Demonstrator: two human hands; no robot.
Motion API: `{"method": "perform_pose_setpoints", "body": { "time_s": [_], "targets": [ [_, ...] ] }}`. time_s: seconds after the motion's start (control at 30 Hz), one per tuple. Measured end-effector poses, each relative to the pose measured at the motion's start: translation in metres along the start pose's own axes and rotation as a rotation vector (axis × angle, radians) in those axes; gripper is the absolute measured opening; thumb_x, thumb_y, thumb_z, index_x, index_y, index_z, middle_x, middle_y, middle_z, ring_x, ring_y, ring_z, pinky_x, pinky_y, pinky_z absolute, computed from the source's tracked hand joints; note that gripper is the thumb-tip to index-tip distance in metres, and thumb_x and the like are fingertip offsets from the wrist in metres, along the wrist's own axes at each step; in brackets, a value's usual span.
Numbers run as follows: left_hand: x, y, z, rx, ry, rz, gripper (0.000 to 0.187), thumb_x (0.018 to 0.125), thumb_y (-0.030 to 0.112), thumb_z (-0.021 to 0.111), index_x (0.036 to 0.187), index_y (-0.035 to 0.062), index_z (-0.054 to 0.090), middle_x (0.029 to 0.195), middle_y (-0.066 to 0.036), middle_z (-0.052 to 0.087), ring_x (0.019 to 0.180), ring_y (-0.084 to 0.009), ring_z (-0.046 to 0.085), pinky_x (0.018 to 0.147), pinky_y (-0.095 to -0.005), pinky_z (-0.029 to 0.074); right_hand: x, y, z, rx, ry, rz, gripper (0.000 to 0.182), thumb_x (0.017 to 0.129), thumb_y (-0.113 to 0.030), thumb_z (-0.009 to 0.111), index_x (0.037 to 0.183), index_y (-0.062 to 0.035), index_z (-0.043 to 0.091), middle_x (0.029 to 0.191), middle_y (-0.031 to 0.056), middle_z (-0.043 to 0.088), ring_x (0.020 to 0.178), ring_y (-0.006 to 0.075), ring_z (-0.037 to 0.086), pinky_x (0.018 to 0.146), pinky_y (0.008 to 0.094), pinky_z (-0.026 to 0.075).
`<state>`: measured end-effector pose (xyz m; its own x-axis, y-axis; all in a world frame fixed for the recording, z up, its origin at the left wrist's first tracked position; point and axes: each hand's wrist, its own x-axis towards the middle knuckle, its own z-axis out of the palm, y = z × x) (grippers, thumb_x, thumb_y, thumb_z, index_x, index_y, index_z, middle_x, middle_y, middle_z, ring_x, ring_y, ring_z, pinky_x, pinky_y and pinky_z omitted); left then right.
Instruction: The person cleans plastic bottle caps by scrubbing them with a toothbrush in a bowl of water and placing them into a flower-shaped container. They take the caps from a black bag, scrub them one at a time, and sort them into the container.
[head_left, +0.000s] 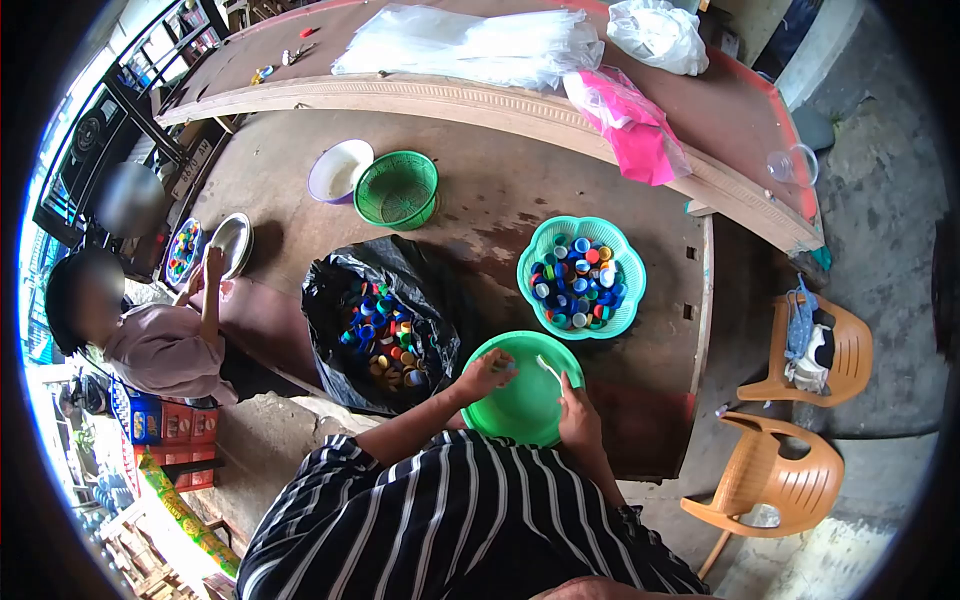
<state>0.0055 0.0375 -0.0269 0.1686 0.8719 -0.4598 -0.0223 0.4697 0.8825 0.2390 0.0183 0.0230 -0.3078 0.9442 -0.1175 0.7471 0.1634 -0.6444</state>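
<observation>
My right hand grips a white toothbrush, its head pointing up and left over a green basin. Over the basin's left side, my left hand is closed, and what its fingers hold is too small to make out. Past the basin stands a scalloped turquoise basket with many coloured bottle caps in it. To the left, a black plastic bag lies open with more bottle caps inside.
Farther back are a green basket and a white bowl. A person sits at the left beside a metal bowl. A raised shelf bears clear plastic bags. Orange chairs stand at the right.
</observation>
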Motion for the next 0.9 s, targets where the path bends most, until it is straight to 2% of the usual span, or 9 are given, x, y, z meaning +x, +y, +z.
{"method": "perform_pose_setpoints", "body": {
  "time_s": [0.07,0.13,0.2,0.27,0.5,0.57,0.63,0.7,0.9],
  "targets": [
    [0.011,0.027,0.002,0.253,0.001,0.140,0.033,0.082,0.020,0.069,0.105,0.0005,0.054,0.095,-0.012,0.062,0.080,-0.0179,0.063,0.069,-0.0297,0.052,-0.002,0.006,0.000,-0.020,0.000,-0.010,0.050,0.087,-0.007,0.051,0.136,-0.0106,0.042,0.098,0.0172,0.056,0.089,0.0357,0.058,0.074,0.0429,0.047],
    [0.030,0.050,0.008,0.445,0.089,0.557,0.028,0.079,0.012,0.070,0.102,0.0009,0.059,0.095,-0.011,0.062,0.086,-0.0222,0.063,0.074,-0.0313,0.051,-0.005,0.010,-0.001,-0.047,-0.003,-0.024,0.050,0.087,-0.006,0.050,0.136,-0.0105,0.042,0.098,0.0172,0.056,0.089,0.0359,0.058,0.075,0.0425,0.047],
    [0.033,0.100,0.019,0.477,0.114,0.574,0.036,0.076,0.013,0.071,0.109,0.0037,0.060,0.105,-0.016,0.060,0.094,-0.0306,0.060,0.081,-0.0372,0.050,-0.009,0.013,-0.002,-0.011,0.027,-0.090,0.051,0.086,-0.002,0.049,0.136,-0.0108,0.041,0.097,0.0185,0.057,0.089,0.0351,0.059,0.076,0.0415,0.047],
    [0.039,0.133,0.027,0.547,0.188,0.840,0.053,0.077,0.017,0.071,0.126,0.0094,0.052,0.132,-0.020,0.045,0.116,-0.0372,0.049,0.094,-0.0432,0.044,-0.010,0.014,-0.005,0.010,0.000,-0.037,0.051,0.087,-0.004,0.048,0.136,-0.0116,0.041,0.099,0.0183,0.056,0.090,0.0351,0.059,0.075,0.0424,0.047],
    [0.010,0.138,-0.001,0.470,0.223,0.746,0.034,0.082,0.012,0.065,0.113,0.0019,0.057,0.121,-0.017,0.050,0.109,-0.0337,0.055,0.090,-0.0398,0.050,-0.016,0.010,0.001,0.002,0.057,0.036,0.048,0.089,-0.008,0.049,0.136,-0.0121,0.042,0.103,0.0192,0.055,0.095,0.0363,0.056,0.078,0.0441,0.045],
    [0.002,0.101,-0.024,0.613,0.356,0.828,0.022,0.080,0.008,0.065,0.101,0.0024,0.063,0.098,-0.013,0.060,0.085,-0.0277,0.062,0.074,-0.0362,0.053,-0.019,0.005,0.004,0.025,0.064,-0.004,0.047,0.089,-0.008,0.049,0.135,-0.0119,0.042,0.102,0.0187,0.056,0.093,0.0366,0.057,0.077,0.0443,0.045],
    [-0.016,0.069,-0.047,0.552,0.442,0.674,0.010,0.075,0.007,0.066,0.084,0.0032,0.065,0.083,-0.013,0.061,0.084,-0.0315,0.060,0.072,-0.0373,0.049,-0.021,0.001,0.005,-0.074,0.051,-0.054,0.045,0.089,-0.008,0.049,0.134,-0.0116,0.044,0.100,0.0179,0.056,0.091,0.0360,0.057,0.076,0.0439,0.046],
    [-0.032,0.036,-0.079,0.657,0.576,0.642,0.009,0.076,0.005,0.066,0.085,0.0038,0.066,0.081,-0.011,0.061,0.075,-0.0258,0.062,0.068,-0.0340,0.050,-0.023,-0.006,0.007,-0.073,0.028,-0.054,0.044,0.089,-0.008,0.049,0.133,-0.0112,0.045,0.099,0.0173,0.056,0.090,0.0352,0.057,0.075,0.0435,0.046],
    [-0.063,-0.015,-0.144,0.748,0.795,0.456,0.015,0.069,0.004,0.068,0.083,0.0020,0.063,0.082,-0.012,0.061,0.079,-0.0298,0.061,0.070,-0.0372,0.049,-0.018,-0.025,0.014,-0.160,-0.082,-0.002,0.046,0.088,-0.009,0.050,0.134,-0.0105,0.043,0.101,0.0190,0.057,0.090,0.0368,0.058,0.076,0.0449,0.047]
  ]
}}
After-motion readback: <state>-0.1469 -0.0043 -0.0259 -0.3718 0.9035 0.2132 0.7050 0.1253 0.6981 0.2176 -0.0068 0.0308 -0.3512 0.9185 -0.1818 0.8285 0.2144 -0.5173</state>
